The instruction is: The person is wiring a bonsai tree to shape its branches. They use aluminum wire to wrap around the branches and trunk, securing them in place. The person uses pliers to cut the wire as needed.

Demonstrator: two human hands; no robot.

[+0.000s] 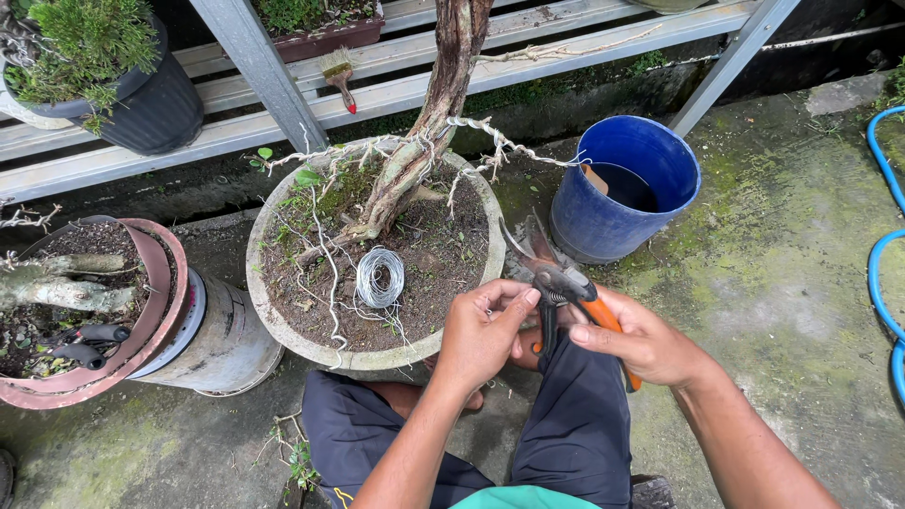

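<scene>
Right hand (633,341) clenched on orange-handled cutters (564,294), blades open, just beside pot rim (377,358). Left hand (483,335) pinches thin wire; its end too fine to see. Wire coil (379,276) lies on soil, near trunk (415,155).

The tree trunk (443,85) runs off the top edge — the blue hose (881,273) off the right.

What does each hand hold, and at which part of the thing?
The right hand grips the pruning shears by the orange handles. The left hand pinches thin wire near the blades.
</scene>
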